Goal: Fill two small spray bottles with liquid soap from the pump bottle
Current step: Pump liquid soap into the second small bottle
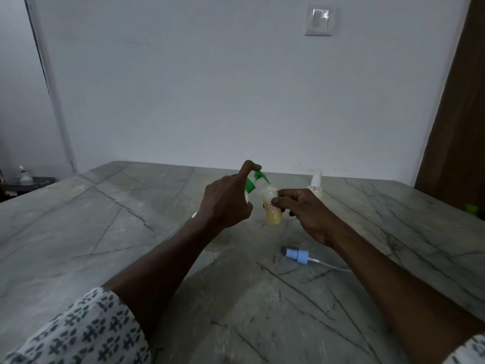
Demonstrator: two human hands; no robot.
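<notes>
Pinching a small spray bottle (274, 218) of clear plastic between thumb and fingers, the right hand (308, 214) holds it upright at mid-table. Neck uncapped. Pale yellow liquid inside; a white label with a red edge shows partly under the thumb. Cannot tell whether the base rests on the surface or sits just above it.

Pump bottle (256, 179) just left of it: green pump head and collar, pale body almost wholly hidden behind the left hand (227, 203). It leans toward the small spray bottle, with the spout tip right at the open neck. Left hand grips it around the neck and shoulder, index finger (249, 165) curled over the top of the pump head.

Second spray bottle (316, 183), clear with a white sprayer fitted, stands upright behind the right hand, its lower part blocked by the knuckles. Contents look yellowish.

Light blue spray cap (298, 254) lies on its side nearer the person, under the right forearm, apart from both bottles; its thin white dip tube trails off to the right.

All of this sits on a grey-green veined stone table (105, 219). Patterned white sleeve (78, 332) on the left arm, low in view. Plain white wall behind with a wall switch (319, 19); brown wooden panel (459, 101) at far right. Small green object (471, 207) at the table's right edge, too blurred to identify.
</notes>
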